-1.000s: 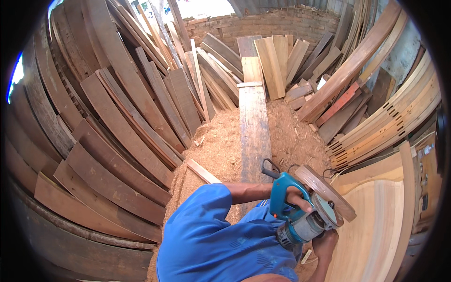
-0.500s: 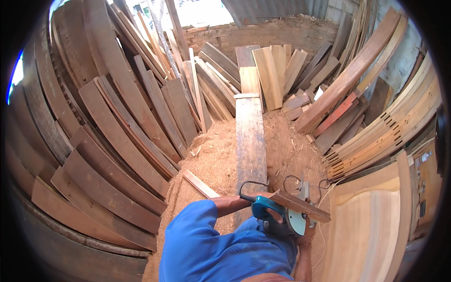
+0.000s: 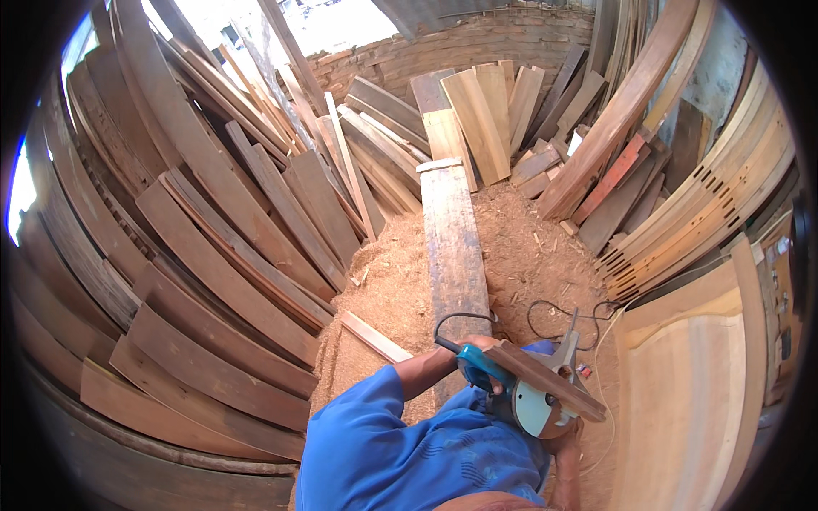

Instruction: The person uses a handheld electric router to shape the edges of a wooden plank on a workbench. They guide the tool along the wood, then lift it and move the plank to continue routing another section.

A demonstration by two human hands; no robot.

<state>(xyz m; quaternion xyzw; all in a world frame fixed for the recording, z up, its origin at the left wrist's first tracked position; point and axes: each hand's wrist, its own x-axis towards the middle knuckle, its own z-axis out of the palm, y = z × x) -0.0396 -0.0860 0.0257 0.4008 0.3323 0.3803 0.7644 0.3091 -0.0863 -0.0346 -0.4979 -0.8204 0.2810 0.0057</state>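
Note:
A teal circular saw (image 3: 482, 368) with a round silver guard (image 3: 535, 410) is held up close in front of my blue-clothed body. My left hand (image 3: 486, 342) is closed at its rear handle, partly hidden; a fingertip shows beside the housing. Lower down, my right hand (image 3: 562, 441) is curled against the saw's near end by the guard, its fingers mostly out of sight. Slanting across the saw is a short brown wooden piece (image 3: 550, 381), and the metal base plate (image 3: 564, 351) sticks out beyond it. From the handle end a black cord (image 3: 456, 318) loops away.
A long worn plank (image 3: 456, 247) runs away from me over sawdust (image 3: 383, 281). Stacked boards (image 3: 221, 255) lean along the left, with more at the back. On the right stand slotted timbers (image 3: 682, 221) and a wide pale panel (image 3: 682, 392). A loose strip (image 3: 375, 337) lies left of the plank.
My view has turned slightly. The saw is tilted differently, with more of its guard and base plate showing. Both hands stay at the saw.

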